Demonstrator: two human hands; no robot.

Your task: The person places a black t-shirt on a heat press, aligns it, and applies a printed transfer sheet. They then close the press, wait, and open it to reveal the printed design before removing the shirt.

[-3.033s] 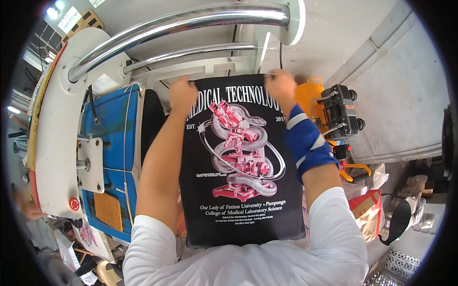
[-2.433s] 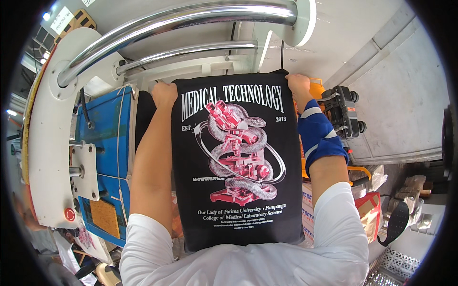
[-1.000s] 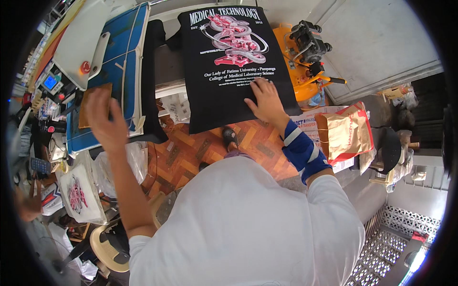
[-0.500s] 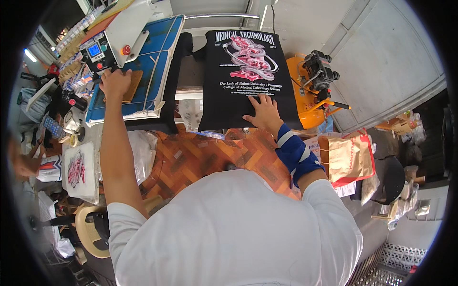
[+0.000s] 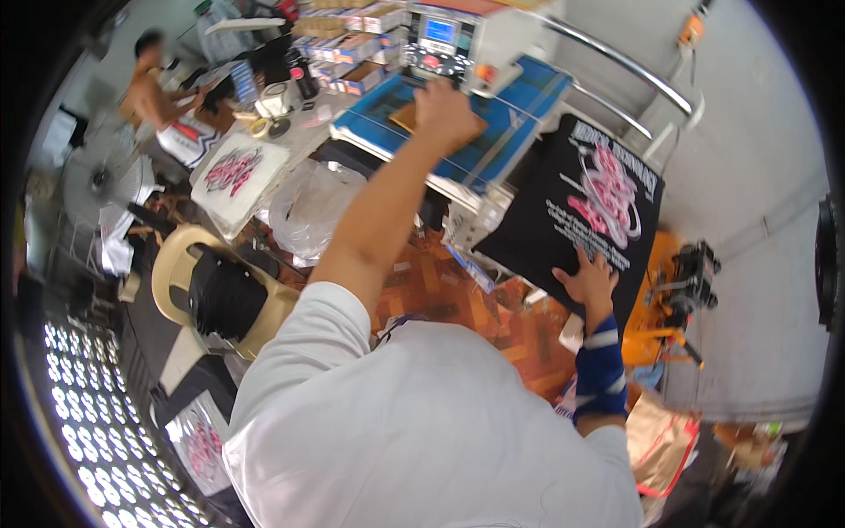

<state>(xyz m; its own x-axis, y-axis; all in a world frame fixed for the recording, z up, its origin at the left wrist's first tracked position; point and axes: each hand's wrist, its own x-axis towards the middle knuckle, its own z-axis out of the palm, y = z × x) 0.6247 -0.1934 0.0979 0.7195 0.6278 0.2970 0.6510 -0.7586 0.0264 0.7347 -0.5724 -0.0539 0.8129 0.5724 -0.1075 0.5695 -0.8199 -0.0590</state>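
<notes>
Curled at the front of a heat press's control box [image 5: 437, 35], my left hand [image 5: 446, 114] closes around its dark handle. Beneath that hand lie a blue press pad [image 5: 519, 110] with strings across it and a tan flat piece [image 5: 405, 116]. My right hand [image 5: 591, 280] rests flat, fingers spread, on the lower part of a black T-shirt [image 5: 537, 189] laid out beside the press. The shirt bears white lettering and a pink and white print [image 5: 607, 194]. A blue and white band [image 5: 601, 370] wraps my right forearm.
An orange air compressor [image 5: 656, 290] stands right of the shirt, with a brown paper bag [image 5: 656, 440] nearer me. A beige chair [image 5: 172, 264] and a fan [image 5: 101, 182] are at left. Another person [image 5: 157, 97] sits farther back, beyond a table with a printed sheet [image 5: 238, 176].
My view has swung left, so the press and shirt appear farther right and tilted. My left hand stays at the press handle; my right hand stays on the shirt.
</notes>
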